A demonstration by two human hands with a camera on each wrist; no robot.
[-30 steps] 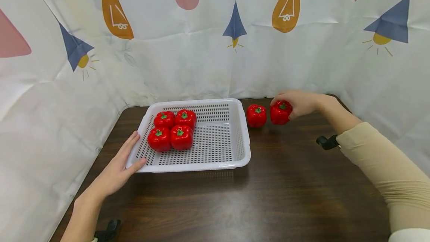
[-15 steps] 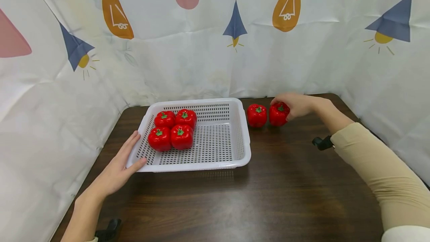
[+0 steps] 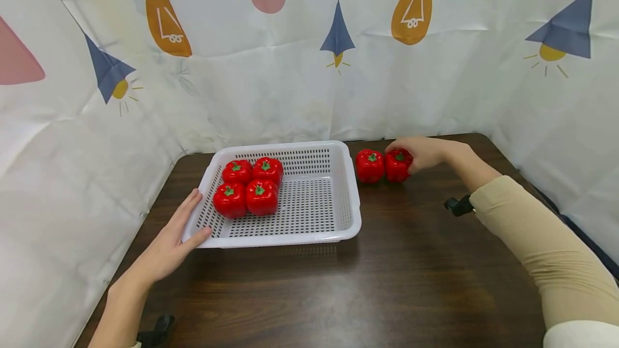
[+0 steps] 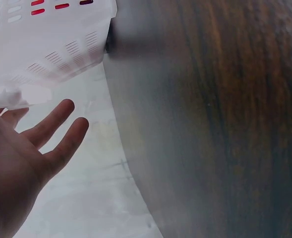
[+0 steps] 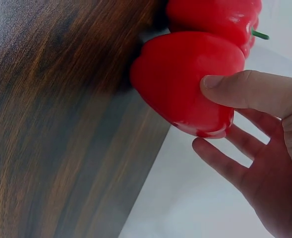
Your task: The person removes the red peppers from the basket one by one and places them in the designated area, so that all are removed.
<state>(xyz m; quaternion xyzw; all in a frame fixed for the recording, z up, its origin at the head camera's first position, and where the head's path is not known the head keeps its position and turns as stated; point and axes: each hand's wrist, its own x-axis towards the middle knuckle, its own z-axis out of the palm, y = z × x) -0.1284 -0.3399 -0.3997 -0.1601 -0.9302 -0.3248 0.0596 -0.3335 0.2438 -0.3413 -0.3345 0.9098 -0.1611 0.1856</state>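
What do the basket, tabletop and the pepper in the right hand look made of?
Held pepper: smooth, glossy, probably plastic or coated foam; bright highlights, though real skin is possible.
Basket: likely moulded plastic; white sheen, regular slots.
Tabletop: wood or wood-look laminate; dark grain, soft reflection.

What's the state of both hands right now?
Left hand: open, touching the white basket.
Right hand: holding the rightmost red pepper between thumb and fingers.
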